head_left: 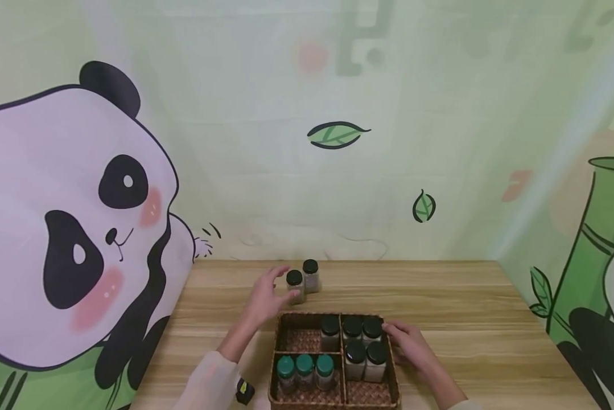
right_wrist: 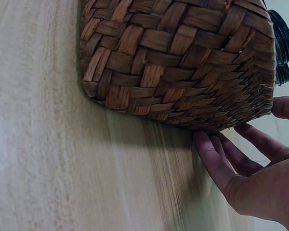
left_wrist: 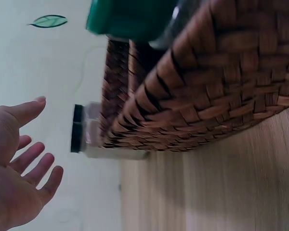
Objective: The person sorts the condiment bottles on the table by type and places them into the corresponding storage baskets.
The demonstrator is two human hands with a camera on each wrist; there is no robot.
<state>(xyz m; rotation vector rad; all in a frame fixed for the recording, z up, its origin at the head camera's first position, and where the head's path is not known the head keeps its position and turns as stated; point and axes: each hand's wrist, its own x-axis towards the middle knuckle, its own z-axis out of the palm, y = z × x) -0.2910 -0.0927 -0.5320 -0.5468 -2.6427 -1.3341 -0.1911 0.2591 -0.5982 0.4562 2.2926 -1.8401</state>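
My left hand [head_left: 267, 296] reaches round a clear jar with a black lid [head_left: 294, 278] behind the basket, thumb and fingers spread. In the left wrist view a gap shows between those fingers [left_wrist: 50, 185] and a black-lidded jar [left_wrist: 77, 129]. A second such jar [head_left: 310, 276] stands just behind the first. My right hand [head_left: 409, 346] touches the right side of the brown woven basket [head_left: 369, 394] near its back corner. The right wrist view shows fairly straight fingertips [right_wrist: 201, 139] against the outer wall, with the thumb by the rim.
Dividers part the basket. Three green-lidded jars [head_left: 304, 364] stand front left, one black-lidded jar [head_left: 329, 327] back left, several black-lidded jars [head_left: 355, 352] on the right. A small black object [head_left: 244, 392] lies left of the basket. A printed backdrop [head_left: 266, 188] borders the wooden table [head_left: 465, 319].
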